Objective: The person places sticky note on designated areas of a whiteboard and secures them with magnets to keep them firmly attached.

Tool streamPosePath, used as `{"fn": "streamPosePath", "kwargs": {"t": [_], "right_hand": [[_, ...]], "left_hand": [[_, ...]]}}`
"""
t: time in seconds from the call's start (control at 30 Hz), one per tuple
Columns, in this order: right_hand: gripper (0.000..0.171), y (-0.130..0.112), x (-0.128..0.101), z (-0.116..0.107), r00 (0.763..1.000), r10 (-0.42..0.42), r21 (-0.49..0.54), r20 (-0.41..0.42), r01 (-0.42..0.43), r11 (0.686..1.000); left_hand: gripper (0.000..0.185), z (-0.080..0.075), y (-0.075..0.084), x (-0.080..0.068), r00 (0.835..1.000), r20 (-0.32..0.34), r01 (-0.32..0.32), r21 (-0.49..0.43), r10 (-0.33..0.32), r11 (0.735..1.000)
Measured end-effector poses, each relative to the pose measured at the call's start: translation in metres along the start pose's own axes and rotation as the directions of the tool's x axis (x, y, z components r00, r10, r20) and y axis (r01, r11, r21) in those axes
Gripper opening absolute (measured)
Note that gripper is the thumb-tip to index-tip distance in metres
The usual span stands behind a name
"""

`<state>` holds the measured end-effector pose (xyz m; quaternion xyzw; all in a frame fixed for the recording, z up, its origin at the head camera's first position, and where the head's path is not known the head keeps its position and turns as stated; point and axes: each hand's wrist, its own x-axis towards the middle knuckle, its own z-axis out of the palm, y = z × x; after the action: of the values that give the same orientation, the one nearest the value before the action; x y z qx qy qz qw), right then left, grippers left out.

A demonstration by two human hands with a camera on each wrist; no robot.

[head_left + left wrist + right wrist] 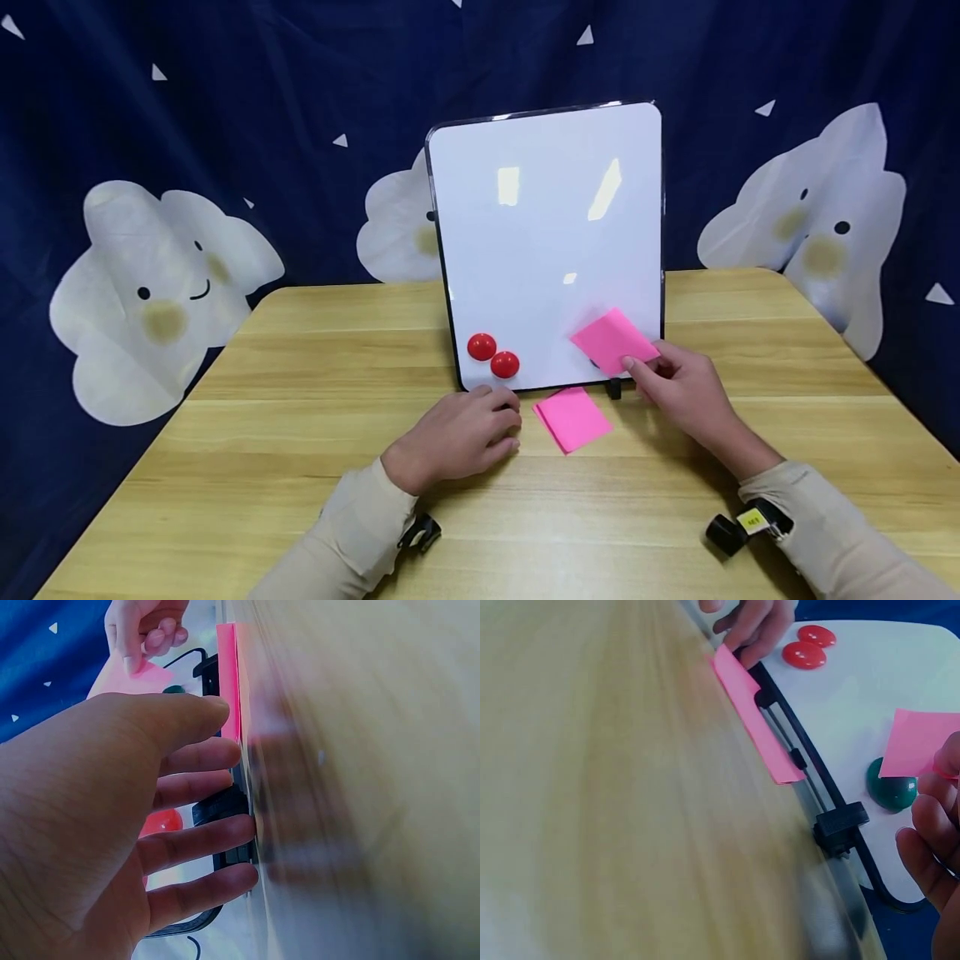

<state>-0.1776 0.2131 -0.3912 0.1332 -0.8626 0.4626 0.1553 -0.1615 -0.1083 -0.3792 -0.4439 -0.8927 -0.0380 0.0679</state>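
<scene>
Between thumb and fingers, my right hand (686, 392) pinches a pink sticky note (615, 340) in front of the lower right of a whiteboard (547, 225). A green magnet (890, 787), partly covered by that note in the right wrist view, sits on the board. My left hand (461, 433) rests on the table by the board's lower left corner, fingers loosely extended and holding nothing. Other pink sticky notes (576, 421) lie on the table between the hands. Two red magnets, one upper (482, 347) and one lower (505, 364), are on the board just above my left hand.
The whiteboard leans slightly back on a black stand foot (614, 389) on the wooden table (337, 350). Behind it hangs a dark blue curtain (315, 67) with cloud prints. A black wrist camera (738, 532) is strapped at the right sleeve.
</scene>
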Motion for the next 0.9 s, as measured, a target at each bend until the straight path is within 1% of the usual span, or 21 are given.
{"fn": "streamPosePath", "kwargs": {"t": [0.3,0.53,0.7,0.9], "right_hand": [[0.027,-0.003,0.009,-0.003,0.999,0.015,0.038,-0.041,-0.013,0.999],[0.028,-0.004,0.012,-0.007,0.998,0.038,0.067,-0.052,-0.034,0.997],[0.031,-0.005,0.017,-0.009,0.996,0.067,0.096,-0.052,-0.061,0.994],[0.031,-0.006,0.022,-0.011,0.995,0.085,0.099,-0.059,-0.079,0.992]], "left_hand": [[0.016,0.0,0.0,-0.002,1.0,0.004,0.005,-0.001,-0.005,1.0],[0.015,0.002,-0.001,-0.001,1.0,-0.012,-0.008,0.009,0.008,1.0],[0.015,0.003,-0.001,-0.001,1.0,-0.01,-0.01,0.008,0.01,1.0],[0.017,0.002,-0.001,-0.002,1.0,-0.006,-0.005,0.014,0.005,1.0]]}}
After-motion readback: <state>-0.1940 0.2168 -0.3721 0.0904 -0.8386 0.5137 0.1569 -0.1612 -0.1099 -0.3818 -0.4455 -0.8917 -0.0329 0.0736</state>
